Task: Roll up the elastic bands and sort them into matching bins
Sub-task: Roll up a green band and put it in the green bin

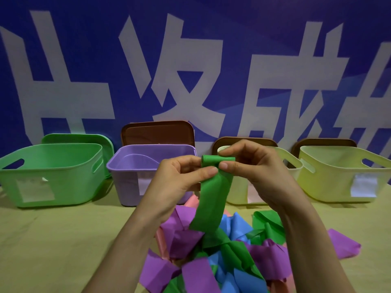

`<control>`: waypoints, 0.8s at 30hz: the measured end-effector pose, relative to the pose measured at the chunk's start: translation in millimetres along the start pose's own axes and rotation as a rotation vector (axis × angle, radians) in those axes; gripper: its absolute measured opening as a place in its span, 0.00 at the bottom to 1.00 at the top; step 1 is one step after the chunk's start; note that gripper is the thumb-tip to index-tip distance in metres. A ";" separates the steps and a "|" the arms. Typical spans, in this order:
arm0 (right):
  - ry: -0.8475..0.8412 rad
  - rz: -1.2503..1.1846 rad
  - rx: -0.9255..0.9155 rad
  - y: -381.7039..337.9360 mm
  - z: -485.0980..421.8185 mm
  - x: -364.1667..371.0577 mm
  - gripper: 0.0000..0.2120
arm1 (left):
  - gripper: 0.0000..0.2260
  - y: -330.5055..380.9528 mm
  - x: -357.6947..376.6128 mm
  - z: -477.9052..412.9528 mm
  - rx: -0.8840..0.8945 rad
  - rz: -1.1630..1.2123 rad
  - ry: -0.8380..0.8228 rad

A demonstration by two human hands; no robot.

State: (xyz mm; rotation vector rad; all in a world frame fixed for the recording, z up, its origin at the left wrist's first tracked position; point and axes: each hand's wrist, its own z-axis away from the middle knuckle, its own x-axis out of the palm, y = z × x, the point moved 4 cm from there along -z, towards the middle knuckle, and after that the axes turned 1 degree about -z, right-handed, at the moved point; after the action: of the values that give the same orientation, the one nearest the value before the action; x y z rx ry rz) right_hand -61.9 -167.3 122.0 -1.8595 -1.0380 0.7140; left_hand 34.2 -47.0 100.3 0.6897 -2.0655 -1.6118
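Two hands busy | my left hand (179,178) and right hand (254,166) each pinch the green band (212,197), short roll between the fingertips (212,171), tail hanging below them | step: rolling, early | next, I judge: wind tail tight, then drop into green bin (63,170) left of left hand.

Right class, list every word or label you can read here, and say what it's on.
"次": large white character on the blue backdrop banner.
"成": white character, same banner, further right.
Edge characters: cut off, unreadable.
White paper labels on the plastic bins: nothing legible.
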 end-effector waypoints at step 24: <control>0.004 0.149 0.040 -3.1 1.7 2.7 0.11 | 0.08 -0.4 -0.7 -0.5 0.099 -0.016 0.092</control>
State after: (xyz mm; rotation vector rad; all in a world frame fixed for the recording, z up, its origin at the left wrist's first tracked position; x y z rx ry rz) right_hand -63.1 -163.5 123.7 -1.9169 -0.8832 0.8115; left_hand 35.1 -47.0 100.1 0.8009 -2.0885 -1.4661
